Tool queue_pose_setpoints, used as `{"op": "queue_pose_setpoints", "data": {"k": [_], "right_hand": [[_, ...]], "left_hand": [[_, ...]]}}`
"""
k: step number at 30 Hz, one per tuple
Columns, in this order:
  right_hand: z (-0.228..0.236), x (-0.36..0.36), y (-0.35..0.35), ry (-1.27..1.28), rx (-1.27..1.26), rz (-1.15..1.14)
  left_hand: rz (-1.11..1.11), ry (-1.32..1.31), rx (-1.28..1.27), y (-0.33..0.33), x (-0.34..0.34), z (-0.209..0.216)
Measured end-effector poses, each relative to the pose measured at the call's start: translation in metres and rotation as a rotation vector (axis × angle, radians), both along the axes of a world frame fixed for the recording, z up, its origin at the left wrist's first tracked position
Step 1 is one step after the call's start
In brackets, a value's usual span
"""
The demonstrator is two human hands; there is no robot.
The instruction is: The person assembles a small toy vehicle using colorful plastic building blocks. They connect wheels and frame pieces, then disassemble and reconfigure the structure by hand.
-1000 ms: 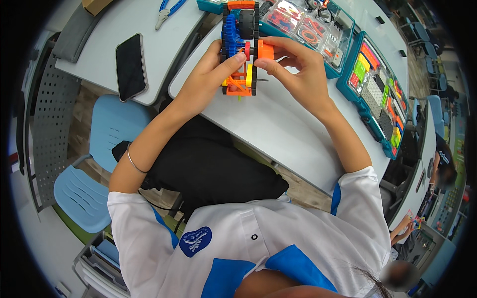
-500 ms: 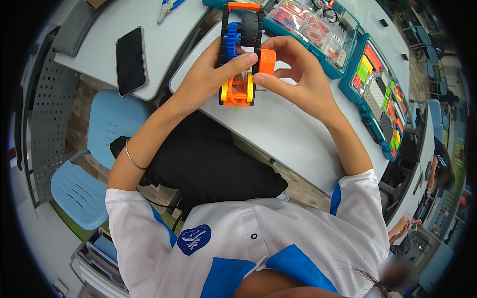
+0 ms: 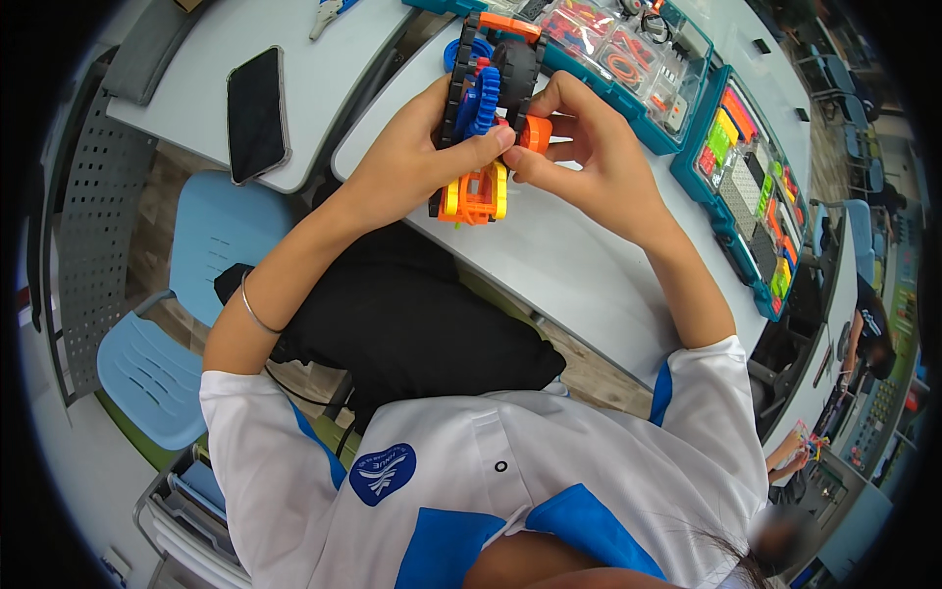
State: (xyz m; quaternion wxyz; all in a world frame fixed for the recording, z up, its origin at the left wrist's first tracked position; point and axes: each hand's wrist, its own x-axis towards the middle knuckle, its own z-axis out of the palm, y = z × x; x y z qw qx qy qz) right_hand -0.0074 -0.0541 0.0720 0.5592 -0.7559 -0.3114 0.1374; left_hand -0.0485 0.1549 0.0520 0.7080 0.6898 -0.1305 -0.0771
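Observation:
Between my two hands, above the white table, is a building-kit model (image 3: 474, 201) with black beams, an orange and yellow end, blue gears (image 3: 482, 101) and a black wheel (image 3: 517, 74). My left hand (image 3: 432, 157) grips its left side, thumb across the middle and fingers hidden behind. On the right side my right hand (image 3: 594, 147) pinches an orange block (image 3: 535, 133) between thumb and fingers, against the model. Part of that block is covered by the fingertips.
A teal parts case (image 3: 677, 137) with clear boxes stands beyond my right hand, and a second teal case (image 3: 721, 211) of colourful pieces sits beside it. A black phone (image 3: 258, 116) lies on the left table. Blue chairs (image 3: 157, 378) stand at left.
The model has tilted, its far end swinging right and turning so that more of the blue gears shows. Both hands have kept their hold, and the orange block sits slightly lower.

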Motion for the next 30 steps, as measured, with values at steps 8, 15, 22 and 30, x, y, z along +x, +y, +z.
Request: {"op": "queue_pose_setpoints", "data": {"k": [8,15,22,30], "right_hand": [[0.003,0.016,-0.033,0.016,0.051,-0.167],[-0.035,0.010,-0.008,-0.574,-0.347,-0.119],[-0.049,-0.002,0.005,-0.837,-0.483,-0.025],[-0.027,0.008,-0.002,-0.731,-0.307,-0.084]], "left_hand": [[0.376,0.187,-0.182,0.043,-0.005,-0.023],[0.315,0.150,-0.222,0.036,0.004,-0.019],[0.279,0.159,-0.202,0.043,0.003,-0.025],[0.100,0.205,-0.078,0.042,-0.002,-0.016]]}}
